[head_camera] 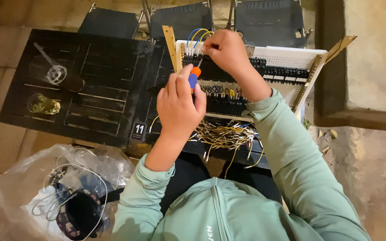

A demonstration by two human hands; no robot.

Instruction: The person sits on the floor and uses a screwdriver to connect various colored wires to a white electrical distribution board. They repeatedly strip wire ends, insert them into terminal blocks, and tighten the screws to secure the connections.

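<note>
The left hand (pixel 179 105) was wrapped in a closed grip around a screwdriver (pixel 194 76) with an orange-and-blue handle, thumb laid along the handle to steer it. The tip ran up and away from that grip toward the top row of black terminals (pixel 228 67) on the white panel (pixel 287 58). The right hand (pixel 226 51) sat just beyond the screwdriver tip, its fingers pressed together, seemingly pinching a wire end against the terminal so it stayed put; the pinch itself was hidden behind the knuckles. Blue and yellow wires (pixel 196 35) looped out just left of that pinch. The panel leaned on the dark tabletop (pixel 90 76), tilted toward the person so the rows faced up. A heap of loose yellow and white leads (pixel 224 134) lay below the left grip, within easy reach. Two glasses (pixel 50 89) stood well apart to the left.
</note>
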